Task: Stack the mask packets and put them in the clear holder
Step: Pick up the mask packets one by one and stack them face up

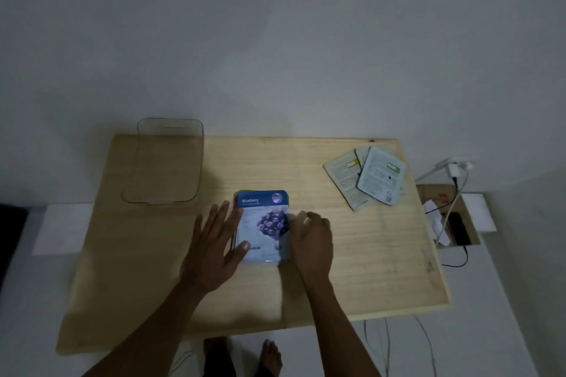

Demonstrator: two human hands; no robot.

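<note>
A stack of mask packets [263, 223] lies in the middle of the wooden table [352, 254], with a blue Blueberry packet on top. My left hand [216, 245] is flat with fingers spread against the stack's left edge, thumb on the top packet. On the stack's right edge, my right hand [311, 239] has its fingers curled. Several more packets [367, 177] lie face down, overlapping, at the table's back right. The clear holder [167, 162] stands empty at the back left corner.
To the right of the table, an open cardboard box [450, 217] holds a dark phone and papers. A white charger and cables [453, 170] hang from the wall there. My bare feet [269, 358] show below the table's front edge.
</note>
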